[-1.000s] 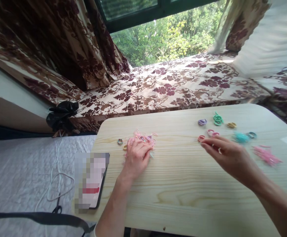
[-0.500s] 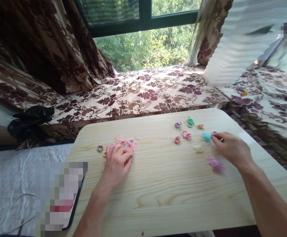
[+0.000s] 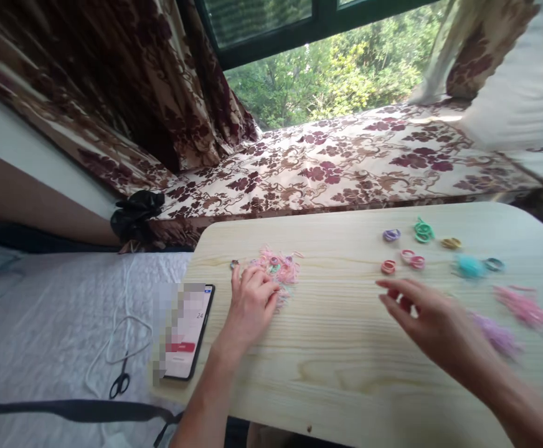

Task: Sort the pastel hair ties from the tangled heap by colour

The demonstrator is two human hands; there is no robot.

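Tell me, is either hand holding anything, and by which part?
The right hand visibly holds nothing; the left hand touches the pinkish pile, any hold unclear.

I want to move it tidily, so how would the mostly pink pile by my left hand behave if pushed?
The mostly pink pile would probably scatter rather than slide whole: loose strands stick out around its edge. Those strands look thin, so they're likely light and floppy.

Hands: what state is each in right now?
Left hand: at the pink pile; whether it grips anything cannot be told.
Right hand: open, holding nothing visible.
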